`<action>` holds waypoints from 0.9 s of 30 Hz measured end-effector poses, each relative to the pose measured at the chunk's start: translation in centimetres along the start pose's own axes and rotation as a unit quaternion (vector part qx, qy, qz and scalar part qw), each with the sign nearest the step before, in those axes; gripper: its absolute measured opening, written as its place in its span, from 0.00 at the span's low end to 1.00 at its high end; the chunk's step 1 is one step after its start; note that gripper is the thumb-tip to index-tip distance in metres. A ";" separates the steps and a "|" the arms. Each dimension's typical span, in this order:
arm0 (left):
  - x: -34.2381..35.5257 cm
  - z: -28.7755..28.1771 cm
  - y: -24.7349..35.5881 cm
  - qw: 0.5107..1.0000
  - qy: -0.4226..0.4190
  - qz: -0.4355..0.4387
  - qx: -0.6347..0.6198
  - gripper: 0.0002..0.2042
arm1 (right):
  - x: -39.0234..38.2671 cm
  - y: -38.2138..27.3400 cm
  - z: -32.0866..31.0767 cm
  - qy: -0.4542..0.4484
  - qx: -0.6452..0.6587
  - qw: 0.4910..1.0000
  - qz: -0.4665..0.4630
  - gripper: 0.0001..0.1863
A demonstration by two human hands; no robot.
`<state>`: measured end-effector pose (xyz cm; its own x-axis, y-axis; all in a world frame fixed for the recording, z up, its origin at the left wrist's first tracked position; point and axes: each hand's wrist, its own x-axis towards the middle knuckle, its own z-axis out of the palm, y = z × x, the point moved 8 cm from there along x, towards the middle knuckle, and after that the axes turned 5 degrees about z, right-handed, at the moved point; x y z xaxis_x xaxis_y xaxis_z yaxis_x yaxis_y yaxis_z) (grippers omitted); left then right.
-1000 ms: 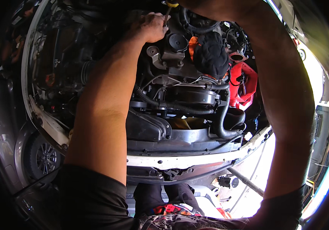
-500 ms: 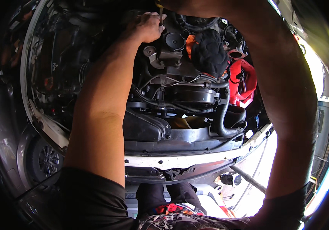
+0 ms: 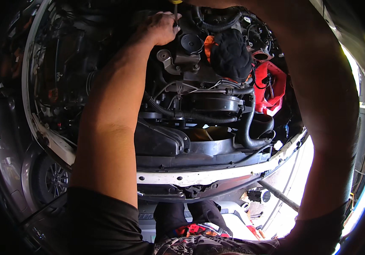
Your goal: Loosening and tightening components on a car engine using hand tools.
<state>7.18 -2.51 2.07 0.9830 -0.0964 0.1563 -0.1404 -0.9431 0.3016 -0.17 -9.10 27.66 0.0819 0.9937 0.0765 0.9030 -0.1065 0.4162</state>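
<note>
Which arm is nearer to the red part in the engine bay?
Right. The right arm appears just right of the red part; the left arm is farther off to its left.

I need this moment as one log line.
left hand: at yellow-handled tool, grip unclear | right hand: out of view | nearby: round black cap, black cloth

The tool shaft looks like metal. The oil cap is dull plastic. The black bundle is wrinkly cloth. The ribbed hose looks like bumpy plastic, the red piece smooth, shiny plastic, the white crossbar painted metal.
</note>
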 end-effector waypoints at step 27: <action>0.3 -0.1 0.3 1.000 0.007 0.014 -0.007 0.19 | -1.2 2.0 0.1 0.011 0.052 0.971 0.233 0.11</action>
<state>7.41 -2.83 2.36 0.9769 -0.1173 0.1784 -0.1689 -0.9357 0.3098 1.62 -10.49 28.29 0.4842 0.8374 0.2537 0.8076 -0.5393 0.2386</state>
